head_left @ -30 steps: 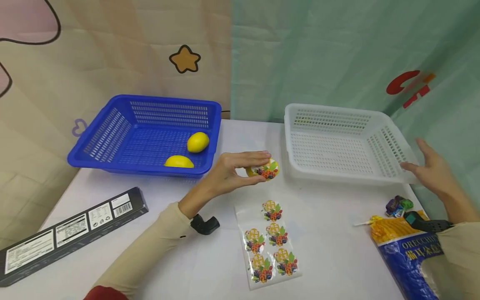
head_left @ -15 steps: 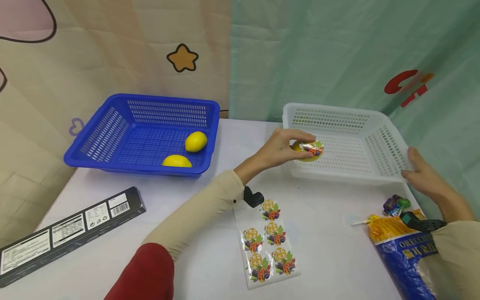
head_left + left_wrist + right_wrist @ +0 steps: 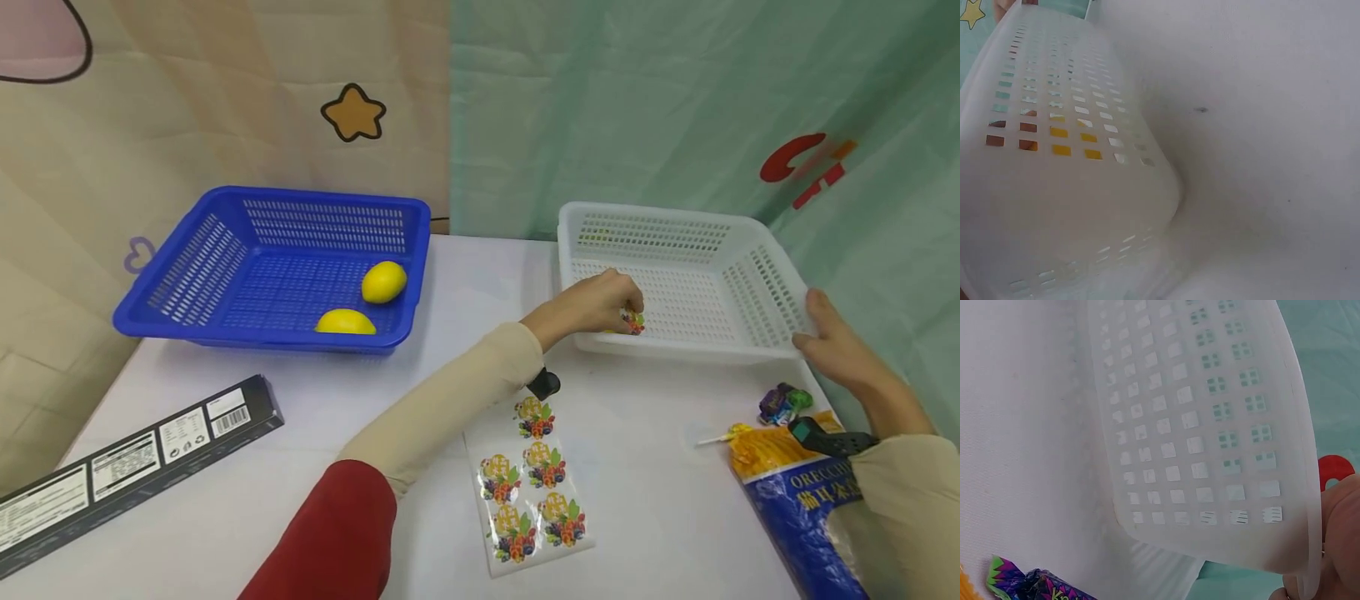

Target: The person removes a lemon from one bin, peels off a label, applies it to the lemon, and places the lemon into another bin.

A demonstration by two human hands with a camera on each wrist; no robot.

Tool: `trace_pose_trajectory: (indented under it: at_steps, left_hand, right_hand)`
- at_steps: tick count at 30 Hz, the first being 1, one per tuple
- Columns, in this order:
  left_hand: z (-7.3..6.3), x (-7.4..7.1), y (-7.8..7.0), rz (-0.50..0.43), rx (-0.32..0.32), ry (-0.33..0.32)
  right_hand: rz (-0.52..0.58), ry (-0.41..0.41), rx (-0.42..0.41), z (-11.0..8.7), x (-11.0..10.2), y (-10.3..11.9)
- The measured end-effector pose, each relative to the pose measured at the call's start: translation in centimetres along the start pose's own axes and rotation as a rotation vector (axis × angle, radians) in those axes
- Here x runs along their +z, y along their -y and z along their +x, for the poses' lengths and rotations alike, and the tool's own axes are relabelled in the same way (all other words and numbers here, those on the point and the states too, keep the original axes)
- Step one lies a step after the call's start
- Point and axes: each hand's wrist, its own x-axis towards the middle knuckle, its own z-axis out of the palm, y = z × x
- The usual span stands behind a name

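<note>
My left hand (image 3: pixel 600 302) is down inside the near left corner of the white basket (image 3: pixel 678 346), with its fingers curled round a lemon. A fruit-print sticker (image 3: pixel 634 321) on that lemon shows beside the fingers; the rest of it is mostly covered. Through the basket's slots in the left wrist view, bits of the yellow lemon (image 3: pixel 1060 150) appear. My right hand (image 3: pixel 843 350) grips the basket's right rim; the right wrist view shows fingers (image 3: pixel 1341 531) on both sides of the rim (image 3: pixel 1313 550).
Two lemons (image 3: pixel 384 282) lie in the blue basket (image 3: pixel 225 329) at left. A sticker sheet (image 3: pixel 528 492) lies in front, with a long black box (image 3: pixel 150 458) to its left. At right are wrapped candies (image 3: pixel 782 403), a lollipop (image 3: pixel 731 432) and a pasta bag (image 3: pixel 795 500).
My left hand has carried the stickered lemon rightwards from the table's middle and lowered it into the white basket. The right hand has come from just off the basket's right rim to gripping it.
</note>
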Motion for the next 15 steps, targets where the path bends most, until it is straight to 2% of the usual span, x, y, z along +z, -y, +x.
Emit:
trace_pose_trajectory:
  at_steps: [5,11,15]
  left_hand:
    - [0.55,0.11,-0.41,0.047,0.012,0.042]
    - [0.55,0.03,-0.77,0.136,-0.088,0.117]
    - [0.27,-0.28,-0.87,0.189,-0.123,0.147]
  right_hand:
    - [-0.021,-0.007,0.014,-0.05,-0.01,0.25]
    - [-0.035,-0.009,0.021,-0.13,0.09,0.3]
    - [-0.019,-0.014,0.004,-0.09,0.11,0.22]
